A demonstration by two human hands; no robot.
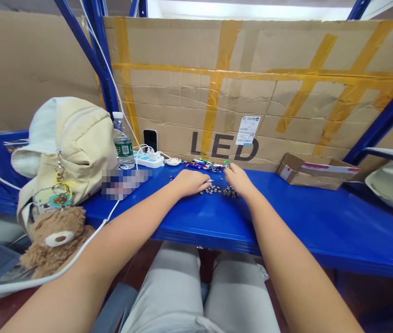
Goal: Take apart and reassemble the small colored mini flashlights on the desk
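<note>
Small pieces lie loose at the frame's centre.
A stray brush could scatter them across the blue worktop; they look flat and brassy, beside a darker heap. The left hand curls, its grip unclear; the right hand pinches a green loop, before a colourful bundle.

Shows blue on the tabletop beneath left hand and right hand; shows bright green on the loop at the right fingertips; mixes blue, white and green in the heap just beyond both; looks brownish-grey on the small pieces between them; turns tan on the cardboard behind, striped with amber tape.
</note>
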